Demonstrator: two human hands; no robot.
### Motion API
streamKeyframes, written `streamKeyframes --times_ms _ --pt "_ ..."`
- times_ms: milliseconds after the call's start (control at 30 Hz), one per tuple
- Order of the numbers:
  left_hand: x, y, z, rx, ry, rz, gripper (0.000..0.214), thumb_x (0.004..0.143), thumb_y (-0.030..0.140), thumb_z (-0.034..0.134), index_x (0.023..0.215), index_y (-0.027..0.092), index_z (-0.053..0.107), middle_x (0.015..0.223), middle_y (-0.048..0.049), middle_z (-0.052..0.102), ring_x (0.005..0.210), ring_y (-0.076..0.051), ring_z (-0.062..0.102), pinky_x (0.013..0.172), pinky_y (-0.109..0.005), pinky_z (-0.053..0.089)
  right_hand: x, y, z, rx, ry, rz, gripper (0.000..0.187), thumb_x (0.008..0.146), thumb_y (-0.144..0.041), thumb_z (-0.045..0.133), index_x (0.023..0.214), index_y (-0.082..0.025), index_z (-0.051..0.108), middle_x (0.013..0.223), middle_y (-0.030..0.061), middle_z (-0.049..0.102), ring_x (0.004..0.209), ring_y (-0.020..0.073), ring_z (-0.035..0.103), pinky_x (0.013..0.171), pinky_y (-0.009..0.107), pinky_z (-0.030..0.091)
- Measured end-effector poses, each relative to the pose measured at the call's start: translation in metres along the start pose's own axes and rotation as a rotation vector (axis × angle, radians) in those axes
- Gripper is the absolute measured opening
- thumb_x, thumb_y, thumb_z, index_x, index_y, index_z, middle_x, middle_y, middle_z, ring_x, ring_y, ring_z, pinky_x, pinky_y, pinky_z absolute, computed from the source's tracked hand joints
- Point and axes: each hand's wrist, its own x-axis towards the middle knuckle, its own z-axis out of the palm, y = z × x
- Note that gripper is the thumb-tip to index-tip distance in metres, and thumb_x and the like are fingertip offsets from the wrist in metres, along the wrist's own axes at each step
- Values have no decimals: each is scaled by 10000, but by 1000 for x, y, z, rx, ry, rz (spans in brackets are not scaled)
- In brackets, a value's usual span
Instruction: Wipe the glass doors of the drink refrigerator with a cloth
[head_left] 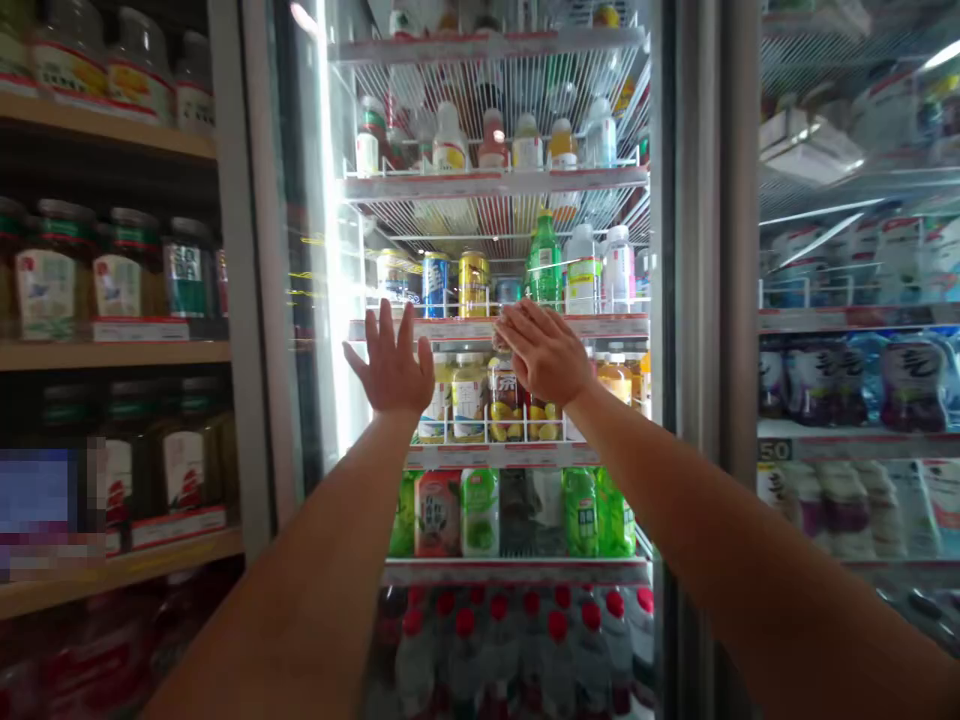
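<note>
My left hand (394, 368) is raised in front of a lit drinks cooler, fingers spread and nothing in it. My right hand (546, 350) is held at about the same height, its fingers stretched out close together and pointing left. It overlaps the upper part of a tea bottle (505, 398) with yellow fruit on its label; whether it touches the bottle cannot be made out. Behind and above the hands stand a blue can (435, 284), a gold can (473, 284) and a green bottle (545, 260). I cannot tell whether glass lies between my hands and the drinks.
Below are a red-labelled drink (437, 512), a green-and-white bottle (480, 512) and several red-capped bottles (465, 640). Metal door frames (697, 300) flank the cooler. Wooden shelves (112, 355) with jars and bottles stand left; another cooler with dark-labelled bottles (911, 385) stands right.
</note>
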Motion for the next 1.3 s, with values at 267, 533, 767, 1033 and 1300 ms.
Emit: streamKeyframes --times_ms 267,533,767,1033,1300 --pt "0 1 0 -9 -6 -8 589 1019 414 339 1591 272 348 1691 -76 227 1576 -293 154 1245 -597 -83 3 1 3 -36 229 377 541 999 -203 346 1518 -155 488 1597 93 451 1522 303 337 1262 558 270" --pt "0 2 -1 -7 -8 -15 587 1020 409 346 1588 265 357 1690 -56 224 1574 -281 162 1250 -596 -68 -2 -2 -1 1 -46 -95 489 972 -220 459 1447 -198 574 1573 20 494 1520 243 346 1277 448 277" --pt "0 1 0 -7 11 -11 583 1021 419 336 1583 269 367 1685 -63 244 1575 -272 164 1253 -579 -76 1 -2 8 -41 309 414 539 1005 -220 352 1527 -182 477 1587 88 464 1508 306 364 1243 576 293" --pt "0 0 0 14 6 0 590 1015 410 338 1588 270 356 1689 -64 231 1575 -275 163 1250 -582 -73 -3 -3 3 16 -17 -29 552 969 -213 458 1520 -244 484 1605 14 449 1542 261 296 1277 499 265" --pt "-3 0 -4 -34 37 34 624 1009 421 276 1579 185 373 1662 -105 306 1560 -271 217 1276 -513 22 1 -78 30 48 -28 176 596 1020 -278 417 1585 -106 342 1696 111 227 1587 297 131 1295 519 178"
